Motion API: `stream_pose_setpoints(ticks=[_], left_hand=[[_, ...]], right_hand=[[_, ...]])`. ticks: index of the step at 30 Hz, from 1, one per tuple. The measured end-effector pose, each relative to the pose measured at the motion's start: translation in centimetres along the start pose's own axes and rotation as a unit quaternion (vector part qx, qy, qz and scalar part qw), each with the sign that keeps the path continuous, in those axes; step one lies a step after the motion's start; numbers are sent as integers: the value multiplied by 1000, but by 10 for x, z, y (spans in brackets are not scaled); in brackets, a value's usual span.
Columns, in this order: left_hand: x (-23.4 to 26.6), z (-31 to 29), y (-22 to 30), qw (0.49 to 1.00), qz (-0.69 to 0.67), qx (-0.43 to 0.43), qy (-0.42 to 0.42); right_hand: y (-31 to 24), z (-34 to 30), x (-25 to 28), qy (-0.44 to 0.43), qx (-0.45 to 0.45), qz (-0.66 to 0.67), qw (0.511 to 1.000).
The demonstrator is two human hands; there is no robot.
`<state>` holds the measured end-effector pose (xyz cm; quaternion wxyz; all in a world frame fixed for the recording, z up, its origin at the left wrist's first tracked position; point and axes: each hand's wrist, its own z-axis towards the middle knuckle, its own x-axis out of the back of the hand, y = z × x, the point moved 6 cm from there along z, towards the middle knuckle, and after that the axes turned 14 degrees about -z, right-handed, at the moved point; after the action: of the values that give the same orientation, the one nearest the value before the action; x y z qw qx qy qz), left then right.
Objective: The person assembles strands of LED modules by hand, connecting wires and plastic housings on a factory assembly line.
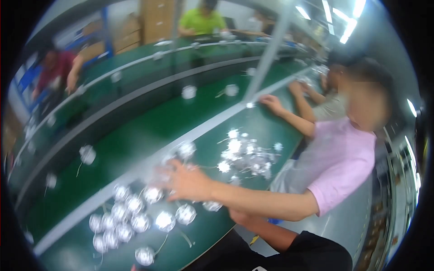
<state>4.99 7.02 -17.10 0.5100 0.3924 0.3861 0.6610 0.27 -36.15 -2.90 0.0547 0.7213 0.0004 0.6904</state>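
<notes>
Workbench, green, runs before you, where a co-worker's forearm partly covers your right hand by the near edge, so I cannot tell whether it is spread or clasped. There, a round silver piece, with no clear long axis, trails its wire up and rightward, lying just beyond and right of what seems your left hand, only a tip showing, its grip likewise impossible to tell.
</notes>
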Motion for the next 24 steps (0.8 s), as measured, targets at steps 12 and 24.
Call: stream_pose_setpoints(ticks=[12,24], left_hand=[[-18,31,119,977,84,-170,-99],[-18,34,121,987,-52,-67,-140]], right_hand=[[-18,-1,-9,158,83,-69,981],[13,-14,-12,198,5,-134,971]])
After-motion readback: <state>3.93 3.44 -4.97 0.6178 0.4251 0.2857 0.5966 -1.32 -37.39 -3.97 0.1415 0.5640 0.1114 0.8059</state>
